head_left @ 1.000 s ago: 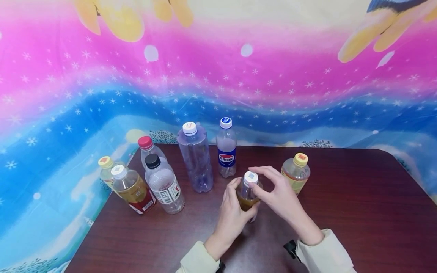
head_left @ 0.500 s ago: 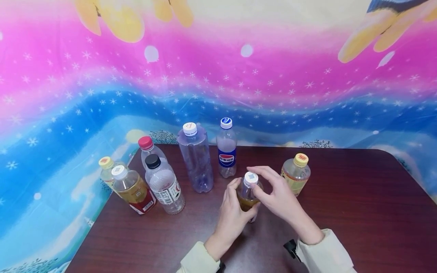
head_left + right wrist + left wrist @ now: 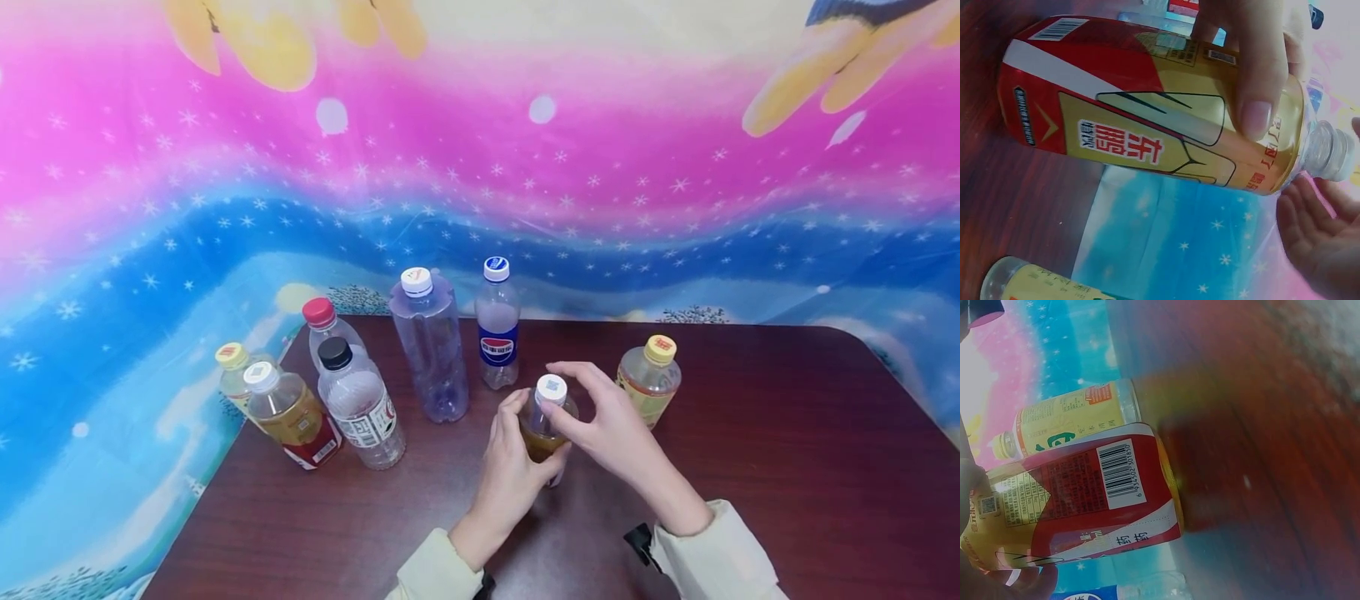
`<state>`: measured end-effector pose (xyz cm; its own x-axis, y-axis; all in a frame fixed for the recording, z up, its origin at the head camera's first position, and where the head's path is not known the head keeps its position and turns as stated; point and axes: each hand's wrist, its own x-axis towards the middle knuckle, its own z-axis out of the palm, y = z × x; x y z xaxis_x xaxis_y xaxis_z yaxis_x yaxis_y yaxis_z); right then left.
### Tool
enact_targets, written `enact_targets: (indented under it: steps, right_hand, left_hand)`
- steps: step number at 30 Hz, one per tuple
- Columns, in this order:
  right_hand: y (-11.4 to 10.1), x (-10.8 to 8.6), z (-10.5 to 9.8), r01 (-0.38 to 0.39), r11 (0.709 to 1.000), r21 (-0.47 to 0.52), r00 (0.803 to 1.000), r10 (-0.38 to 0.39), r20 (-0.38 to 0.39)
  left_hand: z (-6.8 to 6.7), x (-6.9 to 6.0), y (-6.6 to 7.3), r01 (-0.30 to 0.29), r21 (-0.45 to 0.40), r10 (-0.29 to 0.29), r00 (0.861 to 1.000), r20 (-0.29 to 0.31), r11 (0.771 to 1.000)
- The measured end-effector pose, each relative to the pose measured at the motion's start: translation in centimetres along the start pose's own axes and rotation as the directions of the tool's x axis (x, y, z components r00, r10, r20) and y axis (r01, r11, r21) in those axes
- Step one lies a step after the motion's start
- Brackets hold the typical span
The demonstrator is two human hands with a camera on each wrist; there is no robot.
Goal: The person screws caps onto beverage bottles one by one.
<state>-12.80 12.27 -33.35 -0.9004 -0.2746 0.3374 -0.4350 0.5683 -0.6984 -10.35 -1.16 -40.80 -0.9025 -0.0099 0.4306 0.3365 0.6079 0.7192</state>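
My left hand (image 3: 512, 479) wraps round the body of a drink bottle (image 3: 1079, 494) with a red and gold label, just above or on the table; the head view does not settle which. Its white cap (image 3: 551, 390) is pinched between the thumb and forefinger of my right hand (image 3: 617, 429). In the right wrist view the bottle's clear neck (image 3: 1322, 150) shows beside the right fingers, and the left thumb (image 3: 1260, 94) lies across the label. Close behind the right hand stands a yellow-capped bottle (image 3: 651, 383), partly hidden by it.
Behind the hands stand a blue-labelled Pepsi bottle (image 3: 498, 325) and a tall purplish bottle (image 3: 431, 350). Grouped at the left are bottles with black (image 3: 360, 408), red (image 3: 330, 329), white (image 3: 296, 417) and yellow caps (image 3: 232, 358). A printed cloth (image 3: 480, 167) hangs beyond the dark wooden table (image 3: 810, 467).
The right thumb has shifted slightly left along the cap's near side. The left hand and the standing bottles stay in place.
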Motion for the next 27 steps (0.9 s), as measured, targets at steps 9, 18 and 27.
enact_targets:
  steps: [9,18,27]
  right_hand:
    - [-0.21,0.06,-0.27,-0.038,0.999,-0.010,0.999,0.038,-0.010]
    - [-0.19,-0.02,0.15,0.020,1.000,0.011,0.999,-0.020,0.033]
    - [-0.16,-0.11,0.03,-0.029,1.000,-0.009,0.999,0.029,-0.028]
  left_hand:
    - [-0.12,0.08,-0.04,0.002,0.011,-0.002,1.000,-0.007,1.000]
    - [0.23,0.04,-0.27,-0.038,0.022,0.038,0.999,-0.035,0.999]
    - [0.15,-0.03,-0.25,-0.027,0.033,0.028,0.999,-0.026,0.999]
